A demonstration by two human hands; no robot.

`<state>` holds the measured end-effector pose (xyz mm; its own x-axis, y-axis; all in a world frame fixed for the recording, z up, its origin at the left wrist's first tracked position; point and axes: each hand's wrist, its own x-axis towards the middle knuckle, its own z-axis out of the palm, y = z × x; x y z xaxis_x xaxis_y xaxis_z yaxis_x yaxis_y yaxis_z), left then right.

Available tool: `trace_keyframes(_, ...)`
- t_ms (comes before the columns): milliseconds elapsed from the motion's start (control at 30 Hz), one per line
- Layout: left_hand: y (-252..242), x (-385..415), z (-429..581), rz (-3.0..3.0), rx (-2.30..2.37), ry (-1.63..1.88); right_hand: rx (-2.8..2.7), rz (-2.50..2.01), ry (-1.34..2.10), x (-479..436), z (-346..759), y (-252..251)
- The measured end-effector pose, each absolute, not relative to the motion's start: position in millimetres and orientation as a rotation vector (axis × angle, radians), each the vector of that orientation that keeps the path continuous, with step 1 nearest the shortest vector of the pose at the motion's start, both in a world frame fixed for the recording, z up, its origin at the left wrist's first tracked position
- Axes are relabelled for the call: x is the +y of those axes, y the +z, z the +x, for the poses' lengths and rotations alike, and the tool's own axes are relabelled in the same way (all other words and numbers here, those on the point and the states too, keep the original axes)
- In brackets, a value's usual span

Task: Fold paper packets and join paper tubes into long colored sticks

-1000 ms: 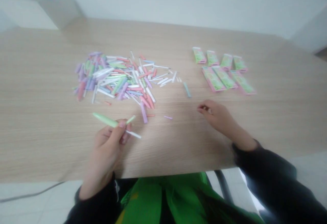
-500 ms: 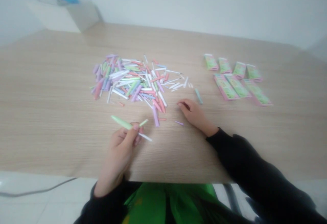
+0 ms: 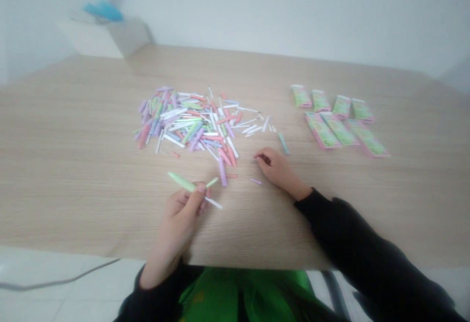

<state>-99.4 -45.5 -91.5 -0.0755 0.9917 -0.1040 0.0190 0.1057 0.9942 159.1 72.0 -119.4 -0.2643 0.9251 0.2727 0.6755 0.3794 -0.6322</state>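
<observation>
My left hand (image 3: 187,204) is closed round a pale green tapered pen barrel (image 3: 180,181), above the table's near side. A shorter light-green piece (image 3: 212,182) and a thin white stick (image 3: 214,203) also poke out of its fingers. My right hand (image 3: 273,163) rests on the table with thumb and fingertips together; whatever they pinch, if anything, is too small to make out. Nearby lie a small purple piece (image 3: 256,181) and a teal pen part (image 3: 283,143). Left of it spreads a heap of coloured and white pen parts (image 3: 191,121).
Several pink-and-green packets (image 3: 323,130) lie in two rows on the right of the wooden table (image 3: 91,165). At the back left stands a white box (image 3: 99,38) with something blue (image 3: 105,11) on top. A cable (image 3: 66,281) runs over the floor.
The view has tilted slightly, so the scene sits lower in the picture. Both hands keep nearly the same pose and place, the left still holding the same pieces.
</observation>
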Motion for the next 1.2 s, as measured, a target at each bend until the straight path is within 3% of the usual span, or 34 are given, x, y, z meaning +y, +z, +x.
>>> trace_keyframes(1200,-104,-45,-105,1.08,1.239,1.225,-1.942,-1.426,0.199,109,190,-140)
